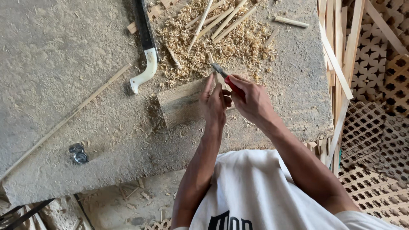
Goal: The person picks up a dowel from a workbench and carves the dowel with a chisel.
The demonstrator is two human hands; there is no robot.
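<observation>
My right hand (251, 100) grips a small knife (226, 76) with a red handle, its grey blade pointing up and left. My left hand (214, 102) holds a thin short wooden stick (211, 59) upright against a flat wooden block (183, 102) lying on the grey stone slab (64, 55). The blade meets the stick just above my left fingers. The two hands touch each other over the block's right end.
A pile of wood shavings (204, 38) with several thin sticks lies beyond the block. A saw with a white handle (147, 64) rests to the left. A long thin strip (68, 117) crosses the slab; a small metal piece (79, 154) lies near its front edge. Wooden lattice panels (375, 127) stand at right.
</observation>
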